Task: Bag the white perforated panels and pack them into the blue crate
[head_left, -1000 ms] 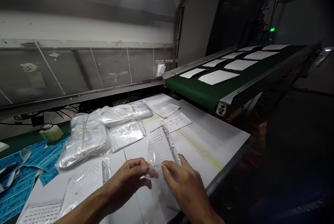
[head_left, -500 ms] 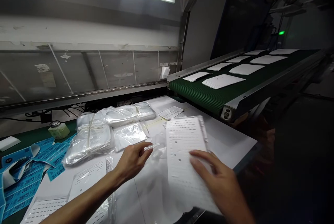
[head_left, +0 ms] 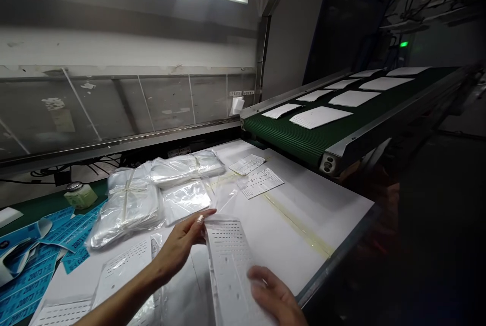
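Observation:
My left hand (head_left: 182,245) pinches a thin clear plastic bag (head_left: 224,197) at the top end of a long white perforated sheet (head_left: 230,270). The bag's film is hard to make out against the white table (head_left: 296,214). My right hand (head_left: 273,295) sits at the sheet's lower right edge, with its fingers spread against it and the sheet's bottom end running out of view. Rows of small slots mark the sheet's upper part.
Bundles of clear bags (head_left: 129,209) lie left of my hands. Two small printed cards (head_left: 261,182) lie ahead. Blue printed labels (head_left: 30,265) and a bottle (head_left: 80,195) sit at left. White sheets ride a green conveyor belt (head_left: 304,136) at upper right.
The white sheet has dropped lower and toward me, moving left and lying flatter. My right hand has moved down with it, uncovering the printed cards. My left hand stays near the sheet's top end.

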The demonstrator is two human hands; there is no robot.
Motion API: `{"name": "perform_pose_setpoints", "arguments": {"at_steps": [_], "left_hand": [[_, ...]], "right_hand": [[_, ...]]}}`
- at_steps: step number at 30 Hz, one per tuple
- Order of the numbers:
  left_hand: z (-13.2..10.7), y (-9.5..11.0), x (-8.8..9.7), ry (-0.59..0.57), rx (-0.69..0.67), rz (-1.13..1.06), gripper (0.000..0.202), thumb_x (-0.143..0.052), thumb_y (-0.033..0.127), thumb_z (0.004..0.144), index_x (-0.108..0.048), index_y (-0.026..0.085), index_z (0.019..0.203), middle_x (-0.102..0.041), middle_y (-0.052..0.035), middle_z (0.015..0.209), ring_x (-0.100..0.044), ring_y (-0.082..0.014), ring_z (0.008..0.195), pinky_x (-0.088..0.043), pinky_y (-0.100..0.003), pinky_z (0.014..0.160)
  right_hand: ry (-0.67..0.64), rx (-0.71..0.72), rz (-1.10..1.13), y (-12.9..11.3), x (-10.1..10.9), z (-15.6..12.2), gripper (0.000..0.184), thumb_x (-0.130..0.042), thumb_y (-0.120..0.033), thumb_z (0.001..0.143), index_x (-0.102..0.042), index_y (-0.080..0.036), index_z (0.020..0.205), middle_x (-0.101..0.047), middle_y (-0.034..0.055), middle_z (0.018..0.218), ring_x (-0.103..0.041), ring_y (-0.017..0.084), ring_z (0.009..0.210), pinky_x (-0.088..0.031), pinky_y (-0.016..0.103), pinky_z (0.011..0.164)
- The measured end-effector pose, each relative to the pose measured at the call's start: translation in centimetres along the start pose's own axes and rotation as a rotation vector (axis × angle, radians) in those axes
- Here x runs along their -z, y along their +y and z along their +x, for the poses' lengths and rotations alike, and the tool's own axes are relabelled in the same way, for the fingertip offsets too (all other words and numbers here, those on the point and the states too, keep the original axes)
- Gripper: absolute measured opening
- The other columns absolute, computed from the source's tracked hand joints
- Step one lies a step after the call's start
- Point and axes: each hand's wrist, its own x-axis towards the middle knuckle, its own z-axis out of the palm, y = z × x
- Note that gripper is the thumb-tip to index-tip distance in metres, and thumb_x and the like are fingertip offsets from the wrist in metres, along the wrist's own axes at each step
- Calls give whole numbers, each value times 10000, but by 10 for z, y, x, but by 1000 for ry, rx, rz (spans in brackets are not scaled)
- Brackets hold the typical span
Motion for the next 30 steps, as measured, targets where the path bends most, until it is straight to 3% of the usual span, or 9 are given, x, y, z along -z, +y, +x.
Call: {"name": "perform_pose_setpoints", "arguments": {"at_steps": [4,7,10,13,17,20,22,27,30], "left_hand": [[-10,-5,-13,76,-2,2,466,-433,475,883,-452,309,1318,-580,-21,1226,-551,-212,1037,-428,-380,945],[-16,-3,-18,51,44,-84,454,-496,446,859,-469,330,1296,-484,-17,1341,-501,-241,1115,-428,-385,936],[-17,0,-13,17,-30,-223,382,-585,346,817,-553,277,1190,-552,-51,1231,-523,-235,1053,-425,-358,905],[-13,1,-5,31,-119,-337,124,-531,326,863,-575,224,919,-605,-24,905,-545,-154,815,-431,-284,763],[-6,-3,-1,135,-171,-220,205,-542,331,866,-467,191,736,-533,17,705,-488,-109,682,-393,-236,660],[-8,-5,-10,119,-243,-70,186,-596,301,834,-435,214,800,-552,17,739,-519,-123,707,-404,-232,640],[-13,-6,-19,75,-267,-52,225,-621,287,816,-422,244,912,-587,3,819,-560,-149,773,-438,-253,676],[-27,-7,-28,25,-157,-171,783,-630,291,807,-109,319,1391,-618,-80,1092,-564,-249,1038,-436,-409,895],[-29,0,-20,-127,-169,-125,650,-644,264,796,-327,260,1364,-561,-90,1221,-496,-265,1147,-381,-402,982]], "right_hand": [[62,147,-98,-3,-16,-1,951,-738,-453,639,-169,-318,1388,-658,84,1085,-628,299,983,-466,447,830],[90,280,-231,-4,-26,4,1003,-709,-472,680,-40,-331,1413,-591,106,1189,-594,306,1046,-453,465,869],[64,420,-401,-3,-27,17,924,-662,-482,724,-73,-323,1417,-561,88,1222,-573,289,1071,-435,445,910],[-1,471,-532,-5,-22,32,756,-616,-469,767,-232,-277,1389,-539,84,1258,-538,267,1117,-403,425,961],[-45,494,-677,-23,-21,37,664,-635,-449,756,-376,-239,1330,-508,92,1303,-477,271,1187,-387,421,991],[-13,524,-698,-49,-29,29,638,-642,-458,751,-393,-259,1304,-531,89,1269,-509,272,1145,-443,402,923],[-8,552,-726,-64,-36,23,475,-614,-467,775,-496,-239,1175,-598,81,1155,-564,254,1044,-480,358,850],[-3,575,-863,-66,-31,13,283,-598,-459,786,-586,-217,933,-659,37,931,-603,209,871,-498,289,767],[18,584,-952,-53,-15,10,305,-623,-427,769,-603,-244,1012,-665,23,992,-601,223,961,-482,281,815]]}}
